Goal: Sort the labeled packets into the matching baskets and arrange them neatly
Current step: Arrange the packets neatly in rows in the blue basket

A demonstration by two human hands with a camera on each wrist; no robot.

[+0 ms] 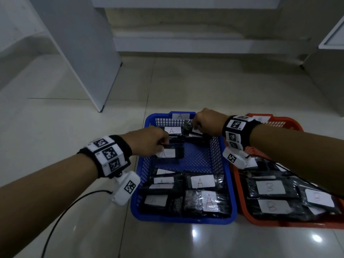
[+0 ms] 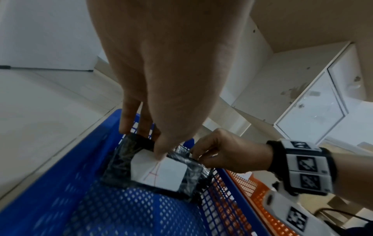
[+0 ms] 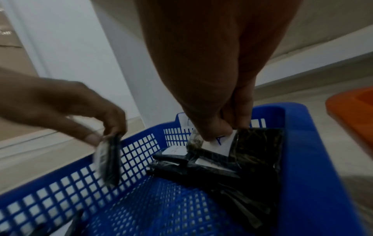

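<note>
A blue basket labeled A holds several black packets with white A labels. My left hand pinches one A packet and holds it above the basket's middle; the same packet shows in the left wrist view and hangs on edge in the right wrist view. My right hand pinches another A packet at the basket's far right corner, above more packets. An orange basket to the right holds B packets.
Both baskets sit side by side on a glossy tiled floor. A white panel stands to the far left, a step runs behind, and a white cabinet is at the right. Cables trail from both wrist cameras.
</note>
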